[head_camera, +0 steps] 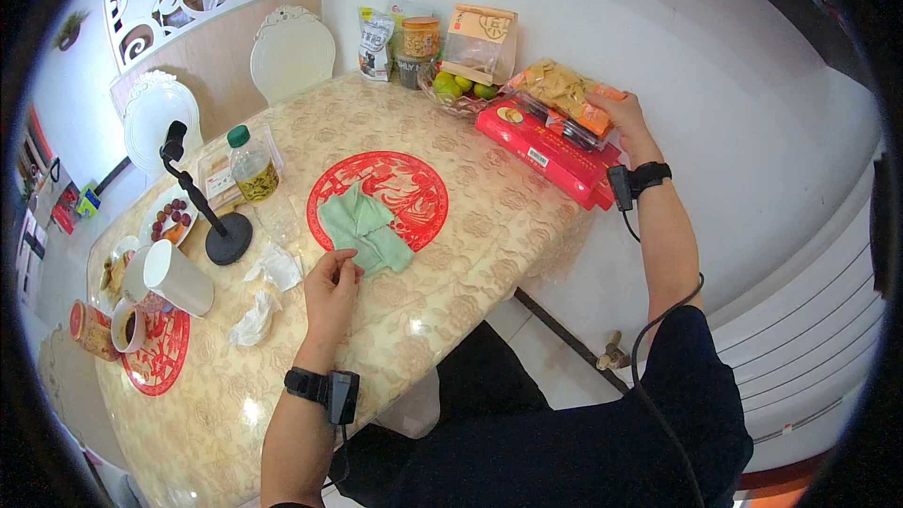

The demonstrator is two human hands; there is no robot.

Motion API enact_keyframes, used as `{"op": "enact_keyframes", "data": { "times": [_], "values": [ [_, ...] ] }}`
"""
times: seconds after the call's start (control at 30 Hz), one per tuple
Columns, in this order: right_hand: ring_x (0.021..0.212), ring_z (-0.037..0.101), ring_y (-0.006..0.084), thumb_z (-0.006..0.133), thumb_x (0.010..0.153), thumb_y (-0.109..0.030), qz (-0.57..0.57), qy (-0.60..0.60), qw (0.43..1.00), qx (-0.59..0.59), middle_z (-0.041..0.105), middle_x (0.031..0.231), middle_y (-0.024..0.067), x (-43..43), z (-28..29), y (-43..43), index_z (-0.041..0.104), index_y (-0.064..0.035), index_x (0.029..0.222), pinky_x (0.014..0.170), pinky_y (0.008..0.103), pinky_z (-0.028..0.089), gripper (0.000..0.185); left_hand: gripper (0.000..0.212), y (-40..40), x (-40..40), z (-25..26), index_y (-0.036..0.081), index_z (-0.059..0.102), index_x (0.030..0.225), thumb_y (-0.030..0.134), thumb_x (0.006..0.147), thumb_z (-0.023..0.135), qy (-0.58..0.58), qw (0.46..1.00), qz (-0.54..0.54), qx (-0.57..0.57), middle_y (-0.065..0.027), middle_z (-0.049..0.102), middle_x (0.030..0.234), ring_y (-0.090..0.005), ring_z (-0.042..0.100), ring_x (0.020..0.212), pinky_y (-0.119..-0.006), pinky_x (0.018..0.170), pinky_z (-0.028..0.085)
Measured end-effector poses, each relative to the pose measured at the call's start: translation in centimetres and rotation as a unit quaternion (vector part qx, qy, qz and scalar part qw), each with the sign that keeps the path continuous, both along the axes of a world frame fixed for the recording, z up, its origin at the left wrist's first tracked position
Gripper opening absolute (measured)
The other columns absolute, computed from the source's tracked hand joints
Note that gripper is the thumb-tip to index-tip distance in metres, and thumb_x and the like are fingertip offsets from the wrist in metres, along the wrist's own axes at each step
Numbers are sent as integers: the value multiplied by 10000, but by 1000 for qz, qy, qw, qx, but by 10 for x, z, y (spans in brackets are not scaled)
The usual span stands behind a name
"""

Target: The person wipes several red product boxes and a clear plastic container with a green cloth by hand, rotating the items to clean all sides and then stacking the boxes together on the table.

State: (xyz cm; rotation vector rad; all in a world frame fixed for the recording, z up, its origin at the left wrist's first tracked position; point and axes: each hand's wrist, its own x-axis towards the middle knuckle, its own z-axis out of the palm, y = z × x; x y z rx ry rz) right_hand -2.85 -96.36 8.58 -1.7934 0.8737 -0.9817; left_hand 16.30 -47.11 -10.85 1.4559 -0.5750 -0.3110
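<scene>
A light green cloth [367, 229] lies crumpled on a round red patterned mat [423, 190] on the table. My left hand [335, 282] is at the cloth's near edge, its fingertips close to or touching it; whether they pinch the fabric is hard to tell. At the right, my right hand [624, 120] grips the orange end of a plastic bag of yellowish snacks [557, 88]. That bag rests above a clear plastic container [564, 128] and a red gift box [540, 148] by the wall. Part of the right hand's fingers is hidden behind the bag.
Limes [455, 85] in a glass bowl, a paper-and-plastic bag [480, 42] and stacked jars [420, 39] stand at the back. Leftward are a green-capped bottle [252, 166], a black stand [229, 238], crumpled tissues [275, 267], a white cylindrical container [178, 279], a cup of dark liquid [129, 326] and a plate of grapes [185, 233].
</scene>
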Motion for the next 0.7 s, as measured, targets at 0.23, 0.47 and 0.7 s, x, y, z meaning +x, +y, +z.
{"op": "enact_keyframes", "data": {
  "times": [0.23,0.47,0.7],
  "values": [
    [1170,589,304,912,611,-178,-114,-59,979,-158,531,1301,255,29,-4,13,321,114,1412,935,376,543,1038,184,-3,1,-2,-21,645,1113,49,979,541,-12,1000,-6,21,-44,658,852,-95,600,753,-240,664,472],
    [1019,654,267,842,686,15,73,-201,976,38,583,1197,207,81,-19,113,415,98,1324,779,371,599,773,202,-2,3,-7,-23,639,1131,67,989,527,-46,999,-3,18,-49,663,876,-108,613,779,-252,701,497],
    [1005,650,274,832,734,-112,196,-130,958,163,614,1154,181,177,-118,171,401,84,1290,830,370,566,731,180,-1,2,-3,-16,658,1093,65,966,560,-55,998,12,28,-69,690,820,-103,624,732,-255,668,497]
  ]
}}
